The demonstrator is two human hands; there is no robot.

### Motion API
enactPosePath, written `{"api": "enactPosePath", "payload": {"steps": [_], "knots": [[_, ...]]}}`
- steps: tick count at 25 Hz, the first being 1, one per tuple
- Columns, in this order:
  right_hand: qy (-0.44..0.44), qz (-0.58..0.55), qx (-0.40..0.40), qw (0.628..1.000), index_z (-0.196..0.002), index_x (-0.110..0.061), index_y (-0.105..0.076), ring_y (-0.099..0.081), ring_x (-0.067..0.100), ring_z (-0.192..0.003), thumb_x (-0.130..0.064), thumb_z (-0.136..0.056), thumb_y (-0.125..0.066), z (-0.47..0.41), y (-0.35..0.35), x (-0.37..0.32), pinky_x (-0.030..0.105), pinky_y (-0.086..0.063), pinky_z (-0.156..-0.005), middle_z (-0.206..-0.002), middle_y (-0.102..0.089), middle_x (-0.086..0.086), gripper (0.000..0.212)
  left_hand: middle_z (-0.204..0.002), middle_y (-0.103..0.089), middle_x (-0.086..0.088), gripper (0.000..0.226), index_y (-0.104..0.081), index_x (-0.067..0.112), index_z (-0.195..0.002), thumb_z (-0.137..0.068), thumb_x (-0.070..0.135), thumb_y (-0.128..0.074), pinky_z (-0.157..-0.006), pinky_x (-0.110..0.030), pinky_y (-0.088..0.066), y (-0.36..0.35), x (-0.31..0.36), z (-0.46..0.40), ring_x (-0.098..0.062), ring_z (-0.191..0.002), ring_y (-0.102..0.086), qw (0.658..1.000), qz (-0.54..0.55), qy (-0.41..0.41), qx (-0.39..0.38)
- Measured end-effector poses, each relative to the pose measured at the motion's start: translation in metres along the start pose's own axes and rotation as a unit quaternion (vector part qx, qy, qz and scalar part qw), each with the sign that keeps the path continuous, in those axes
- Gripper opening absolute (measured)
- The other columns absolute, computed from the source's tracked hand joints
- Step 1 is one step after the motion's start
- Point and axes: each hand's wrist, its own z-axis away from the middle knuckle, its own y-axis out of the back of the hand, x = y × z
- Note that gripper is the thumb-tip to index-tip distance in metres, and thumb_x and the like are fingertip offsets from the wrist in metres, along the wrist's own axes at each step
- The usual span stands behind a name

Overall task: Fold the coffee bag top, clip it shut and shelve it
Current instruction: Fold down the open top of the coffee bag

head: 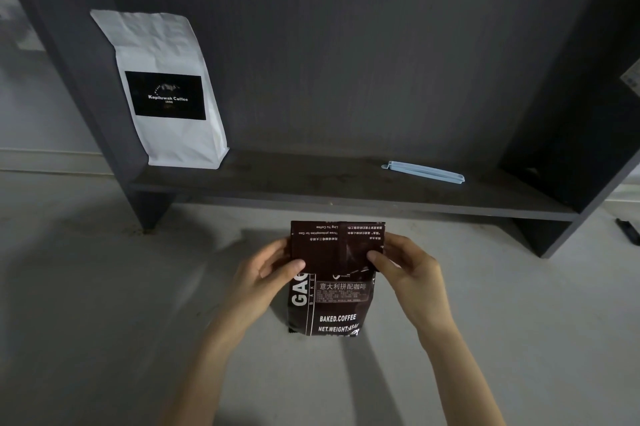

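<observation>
**Dark coffee bag held upright, top flap folded down toward the camera**

At far left on the shelf point(311, 179), a white coffee bag point(162, 93) stands upright in the corner, leaning slightly against the dark side panel. A black label on its front reads "Kopiluwak Coffee".

Below and in front of the shelf, over the pale grey floor point(104, 287), the left hand point(266, 280) grips the left edge of the dark brown coffee bag point(332, 304). Its thumb is pressed on the front of the folded flap and its fingers are wrapped behind, so the hand is closed on the bag.

The bag stands with its long axis vertical, base down near the floor and top toward the shelf. Its front faces the camera, and the words "BAKED.COFFEE" and "NET.WEIGHT" read right way up. The top part is folded forward and down over the front; the print on that flap appears upside down. The fold line runs level, left to right, along the upper edge.

The right hand point(405, 269) holds the right edge of the flap in the same manner, thumb in front and fingers behind, pinching it closed against the bag.

Farther right, on the shelf board, a pale blue clip point(424, 172) lies flat, well apart from both bags. Its long axis runs roughly left to right along the shelf, tilted a little, with the small tab end at the left.
</observation>
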Motion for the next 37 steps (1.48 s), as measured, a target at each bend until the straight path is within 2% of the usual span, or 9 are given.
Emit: {"api": "enactPosePath", "payload": {"steps": [5,8,10,13,17,21,26,31,37], "knots": [[-0.002,0.008,0.031,0.999,-0.084,-0.017,-0.066,-0.066,0.017,-0.084,-0.009,-0.076,-0.066,0.0,0.0,0.004,0.027,-0.052,-0.076,-0.086,-0.072,0.009,0.012,-0.081,-0.071,0.026,0.015,-0.06,0.027,-0.084,-0.081,0.013,-0.059,-0.072,-0.006,-0.046,-0.006,-0.008,-0.005,0.003,-0.083,-0.064,0.999,-0.039,-0.024,0.027],[0.001,0.001,0.043,0.999,-0.07,-0.024,-0.062,-0.061,0.0,-0.063,-0.008,-0.076,-0.066,0.002,0.0,0.002,0.008,-0.046,-0.06,-0.068,-0.067,-0.001,0.018,-0.077,-0.072,0.014,0.004,-0.059,0.025,-0.078,-0.078,0.022,-0.063,-0.073,-0.014,-0.048,-0.009,-0.012,-0.007,-0.005,-0.08,-0.065,0.997,-0.047,-0.032,0.055],[0.011,0.002,0.049,0.999,-0.067,-0.025,-0.059,-0.057,-0.004,-0.058,-0.008,-0.076,-0.066,0.004,0.0,0.002,0.009,-0.046,-0.058,-0.065,-0.064,-0.006,0.021,-0.074,-0.071,0.008,0.009,-0.059,0.021,-0.076,-0.074,0.028,-0.063,-0.074,-0.02,-0.048,-0.01,-0.015,-0.008,-0.009,-0.079,-0.066,0.996,-0.053,-0.032,0.07],[0.019,0.006,0.04,0.999,-0.068,-0.021,-0.06,-0.06,0.004,-0.064,-0.01,-0.077,-0.065,0.004,-0.003,0.003,0.013,-0.048,-0.06,-0.068,-0.067,-0.004,0.015,-0.073,-0.071,0.009,0.02,-0.058,0.019,-0.074,-0.069,0.038,-0.064,-0.069,-0.019,-0.047,-0.009,-0.017,-0.009,-0.009,-0.075,-0.065,0.994,-0.057,-0.027,0.088],[0.017,-0.009,0.048,0.999,-0.066,-0.026,-0.059,-0.056,-0.003,-0.059,-0.009,-0.077,-0.065,0.0,-0.004,0.007,0.013,-0.049,-0.06,-0.055,-0.064,-0.015,0.021,-0.076,-0.069,0.006,0.004,-0.059,0.016,-0.078,-0.081,0.013,-0.06,-0.066,-0.01,-0.047,-0.013,-0.014,-0.01,-0.003,-0.073,-0.064,0.995,-0.047,-0.017,0.091],[0.009,-0.041,0.049,0.998,-0.067,-0.027,-0.061,-0.056,-0.002,-0.057,-0.007,-0.075,-0.066,-0.004,-0.003,0.007,0.011,-0.048,-0.06,-0.054,-0.061,-0.016,0.023,-0.087,-0.068,0.007,0.009,-0.06,0.019,-0.082,-0.081,0.01,-0.059,-0.067,-0.004,-0.046,-0.015,-0.012,-0.012,0.007,-0.074,-0.063,0.996,-0.011,-0.005,0.091],[0.031,-0.029,0.063,0.997,-0.071,-0.025,-0.064,-0.059,0.0,-0.061,-0.007,-0.075,-0.067,-0.019,0.007,-0.003,0.009,-0.048,-0.059,-0.066,-0.066,-0.01,0.018,-0.087,-0.068,0.008,0.011,-0.064,0.015,-0.089,-0.079,0.011,-0.062,-0.069,-0.006,-0.048,-0.022,-0.007,-0.032,0.003,-0.076,-0.065,0.994,-0.022,-0.009,0.104],[0.029,-0.01,0.075,0.997,-0.073,-0.03,-0.063,-0.064,0.007,-0.073,-0.008,-0.078,-0.064,-0.036,0.012,0.005,0.016,-0.052,-0.066,-0.075,-0.069,-0.004,0.022,-0.077,-0.07,0.014,0.016,-0.062,0.027,-0.078,-0.079,0.01,-0.062,-0.068,-0.005,-0.047,-0.033,-0.012,-0.055,0.008,-0.073,-0.063,0.995,-0.026,-0.013,0.099],[0.016,-0.016,0.075,0.997,-0.077,-0.028,-0.062,-0.062,0.002,-0.073,-0.01,-0.079,-0.063,-0.049,0.007,0.016,0.016,-0.051,-0.067,-0.076,-0.067,-0.005,0.018,-0.091,-0.067,0.006,0.013,-0.057,0.028,-0.082,-0.082,0.015,-0.059,-0.077,-0.011,-0.047,-0.038,-0.022,-0.065,0.006,-0.08,-0.063,0.993,-0.034,-0.008,0.11]]}}
